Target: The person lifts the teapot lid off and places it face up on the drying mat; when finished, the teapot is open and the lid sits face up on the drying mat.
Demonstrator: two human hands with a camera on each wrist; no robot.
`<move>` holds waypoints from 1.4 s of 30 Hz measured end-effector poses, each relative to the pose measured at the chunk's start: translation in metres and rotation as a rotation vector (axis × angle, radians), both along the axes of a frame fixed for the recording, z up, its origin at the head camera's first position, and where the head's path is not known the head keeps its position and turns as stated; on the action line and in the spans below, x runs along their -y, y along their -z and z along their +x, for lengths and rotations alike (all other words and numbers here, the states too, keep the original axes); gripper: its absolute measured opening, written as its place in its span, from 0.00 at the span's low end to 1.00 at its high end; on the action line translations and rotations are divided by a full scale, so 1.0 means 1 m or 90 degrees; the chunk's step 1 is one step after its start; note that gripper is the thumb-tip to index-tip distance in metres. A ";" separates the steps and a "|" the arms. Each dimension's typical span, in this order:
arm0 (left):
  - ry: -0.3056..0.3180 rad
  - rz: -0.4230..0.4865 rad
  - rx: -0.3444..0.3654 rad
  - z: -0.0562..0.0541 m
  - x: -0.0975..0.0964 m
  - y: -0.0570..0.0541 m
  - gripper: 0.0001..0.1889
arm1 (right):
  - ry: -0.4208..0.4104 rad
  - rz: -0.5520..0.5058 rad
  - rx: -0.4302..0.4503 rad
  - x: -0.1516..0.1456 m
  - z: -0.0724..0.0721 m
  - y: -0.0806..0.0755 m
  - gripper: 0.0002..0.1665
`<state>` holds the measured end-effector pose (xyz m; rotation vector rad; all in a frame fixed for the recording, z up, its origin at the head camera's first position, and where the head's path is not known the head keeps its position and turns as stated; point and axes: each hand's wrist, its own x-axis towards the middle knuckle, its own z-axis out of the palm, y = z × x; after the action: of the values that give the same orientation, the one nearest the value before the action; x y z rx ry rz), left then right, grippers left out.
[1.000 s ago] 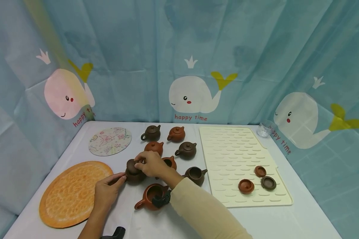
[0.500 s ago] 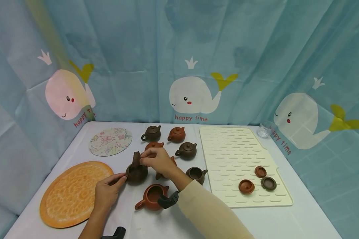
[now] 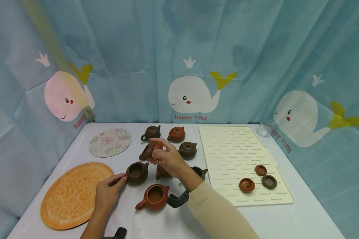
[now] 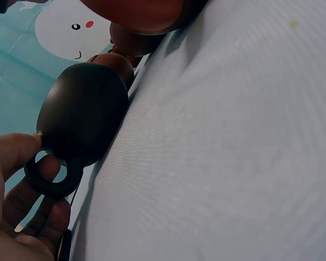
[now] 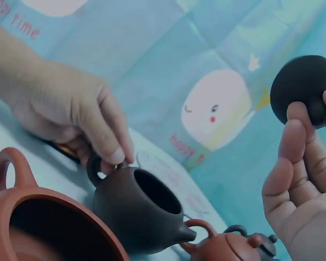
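My left hand (image 3: 106,194) pinches the ring handle of a dark brown teapot (image 3: 137,179); in the left wrist view the thumb and fingers close about that handle (image 4: 54,187). The pot stands lidless, its round mouth facing up. My right hand (image 3: 172,161) holds a dark lid (image 3: 146,152) in the air behind and above the pot, tilted on its side. In the right wrist view the fingertips pinch the lid (image 5: 296,81) by its knob. Just in front of the pot stands a lidless red teapot (image 3: 154,200). Another red teapot (image 3: 162,172) is partly hidden under my right hand.
On the right lies a cream mat (image 3: 224,156) with two red lids and a dark lid (image 3: 269,182). Several lidded teapots stand at the back, including a brown one (image 3: 187,150). An orange round placemat (image 3: 76,196), floral placemat (image 3: 110,142) and glass (image 3: 264,128) flank them.
My right hand has lifted the dark lid off the brown teapot, tipped it on edge and carried it back and to the right. My left hand has stayed on the handle.
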<state>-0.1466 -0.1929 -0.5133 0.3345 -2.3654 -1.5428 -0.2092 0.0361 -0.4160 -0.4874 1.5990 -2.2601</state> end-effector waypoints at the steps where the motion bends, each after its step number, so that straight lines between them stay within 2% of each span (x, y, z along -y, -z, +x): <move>1: -0.002 -0.001 -0.001 0.000 0.000 0.000 0.09 | -0.009 -0.016 0.008 -0.002 0.001 -0.001 0.27; 7: -0.009 0.003 -0.004 0.001 -0.001 0.001 0.09 | -0.055 -0.118 0.046 -0.017 0.007 -0.009 0.25; 13: -0.010 0.000 -0.004 0.000 -0.001 0.000 0.09 | -0.047 -0.136 0.020 -0.032 0.011 -0.018 0.19; 18: -0.006 0.006 -0.009 0.000 -0.001 -0.001 0.10 | -0.019 -0.107 -0.028 -0.047 0.015 -0.023 0.19; 24: -0.006 0.011 -0.011 0.000 -0.001 -0.001 0.09 | -0.007 -0.056 -0.087 -0.065 0.020 -0.028 0.29; 33: 0.000 0.023 -0.019 -0.001 -0.002 0.000 0.09 | 0.041 0.069 -0.128 -0.095 0.034 -0.027 0.35; 42: 0.003 0.015 -0.020 0.000 -0.001 -0.002 0.09 | 0.081 0.112 -0.156 -0.120 0.047 -0.029 0.35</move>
<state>-0.1468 -0.1914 -0.5118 0.3080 -2.3273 -1.5675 -0.1624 0.1556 -0.3868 -0.6539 1.9816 -2.1890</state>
